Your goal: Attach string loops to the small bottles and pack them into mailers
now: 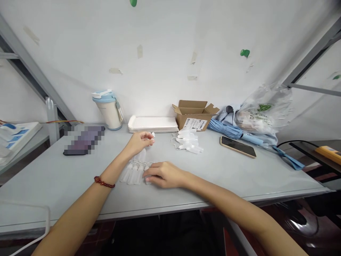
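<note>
My left hand point(139, 142) is raised a little above the table, with thumb and fingers closed on a small white piece point(152, 134) that looks like a cap. Below it, a row of small translucent plastic bottles point(133, 175) with thin white loops at their tops lies on the table. Another translucent piece point(140, 155) lies just above the row, partly behind my left wrist. My right hand point(165, 174) rests at the row's right end, its bent fingers around the last bottle point(147, 166), which they partly cover.
A pile of similar translucent bottles point(188, 142) lies before an open cardboard box point(192, 115). A stack of white envelopes point(154, 123), a tumbler point(108, 112) and a blurred-out purple object point(85, 140) stand left of it. Rightward are a phone point(238, 147), a blue umbrella point(226, 128) and a plastic bag point(263, 110).
</note>
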A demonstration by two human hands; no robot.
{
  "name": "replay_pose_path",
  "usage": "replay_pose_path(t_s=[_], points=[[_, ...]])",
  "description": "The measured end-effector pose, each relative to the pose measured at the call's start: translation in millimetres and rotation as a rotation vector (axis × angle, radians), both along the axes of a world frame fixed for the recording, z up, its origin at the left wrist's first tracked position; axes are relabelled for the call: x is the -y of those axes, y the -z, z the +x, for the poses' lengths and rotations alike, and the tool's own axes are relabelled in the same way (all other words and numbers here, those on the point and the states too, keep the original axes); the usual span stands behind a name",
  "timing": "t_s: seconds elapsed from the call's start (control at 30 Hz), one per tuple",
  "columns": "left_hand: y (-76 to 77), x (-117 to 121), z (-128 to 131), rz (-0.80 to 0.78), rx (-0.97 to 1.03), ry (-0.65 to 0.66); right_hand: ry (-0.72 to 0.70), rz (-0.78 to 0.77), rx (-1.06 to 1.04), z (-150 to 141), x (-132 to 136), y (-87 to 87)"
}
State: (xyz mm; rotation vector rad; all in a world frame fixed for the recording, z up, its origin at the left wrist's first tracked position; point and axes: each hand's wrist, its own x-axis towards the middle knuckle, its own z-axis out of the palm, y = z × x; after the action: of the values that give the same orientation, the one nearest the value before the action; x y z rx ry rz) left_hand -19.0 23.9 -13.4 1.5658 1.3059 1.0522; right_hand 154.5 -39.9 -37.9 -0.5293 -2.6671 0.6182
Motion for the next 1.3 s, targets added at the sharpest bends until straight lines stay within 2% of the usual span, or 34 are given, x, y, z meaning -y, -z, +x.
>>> replay_pose_path(t_s=[0.13, 0.23, 0.43, 0.53, 0.8, 1.07, 1.3], points=[[2.0, 1, 1, 0.015, -0.016, -0.013, 0.007, -0.046, 0.057, 0, -1, -4.3], [0.5, 3, 3, 0.003, -0.013, -0.039, 0.055, -0.016, 0.094, 2, -4, -5.7], [-3.5, 5, 1, -0.070, 0.004, -0.081, 0.324, 0.187, 0.078, 17, -24, -7.2], [-4.0, 5, 0, -0.092, 0.024, -0.055, 0.424, 0.239, 0.037, 26, -35, -6.5], [-9.1, 9, 3, -0.127, 0.094, 0.095, 0.399, 0.248, -0.100, 24, -35, -2.8], [-11.1, 11, 1, -0.063, 0.067, 0.262, 0.396, 0.066, -0.185, 21, -31, -4.1], [-10.2, 12, 1, -0.046, 0.032, 0.365, 0.411, -0.419, -0.437, 22, -32, -10.6]])
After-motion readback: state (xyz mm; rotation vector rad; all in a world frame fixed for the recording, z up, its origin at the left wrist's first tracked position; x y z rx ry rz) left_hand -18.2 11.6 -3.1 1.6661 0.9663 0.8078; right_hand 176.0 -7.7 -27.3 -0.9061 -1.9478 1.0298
